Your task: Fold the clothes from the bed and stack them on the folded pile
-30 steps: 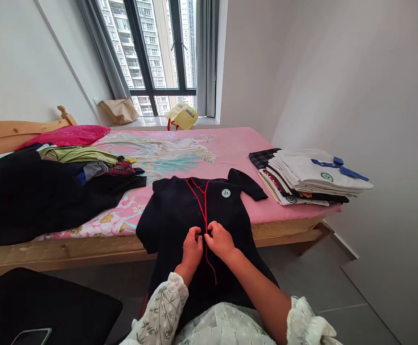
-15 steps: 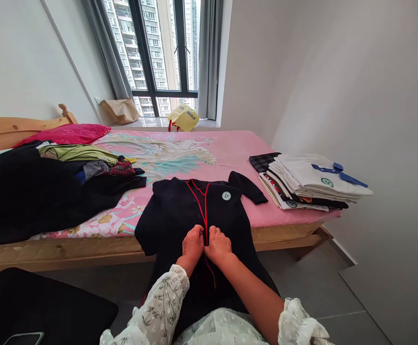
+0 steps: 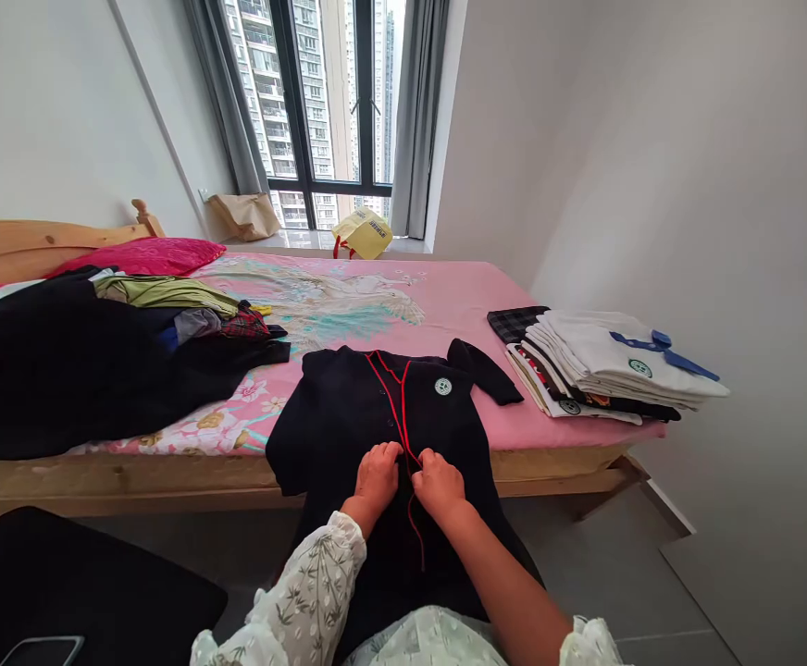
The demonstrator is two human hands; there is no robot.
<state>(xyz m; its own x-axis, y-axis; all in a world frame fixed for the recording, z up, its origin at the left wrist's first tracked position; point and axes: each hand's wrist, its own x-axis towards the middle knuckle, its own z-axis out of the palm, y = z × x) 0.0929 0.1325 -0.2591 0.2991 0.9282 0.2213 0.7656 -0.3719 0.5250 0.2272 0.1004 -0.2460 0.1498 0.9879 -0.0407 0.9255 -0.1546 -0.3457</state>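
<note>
Cardigan (image 3: 376, 425) of navy cloth, red-trimmed, face-up over near edge of pink-sheeted wooden bed (image 3: 459, 287), front edges in nearly closed pinch of left hand (image 3: 379, 472) and right hand (image 3: 440, 481). Seemingly unbuttoned above and unfolded — with folded, mostly white shirt stack (image 3: 598, 347) apparently done, rumpled black clothes heap (image 3: 63, 361) apparently not.

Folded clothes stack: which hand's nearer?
Right. The right hand, on the dark cardigan, is left of the stack; the left hand, also on the cardigan, is farther left.

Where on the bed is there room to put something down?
There's bare pink sheet behind the dark garment, between the clothes heap and the folded stack, back toward the windowsill. It's crowded left with the heap, right front with the stack, and front middle with the garment.
</note>
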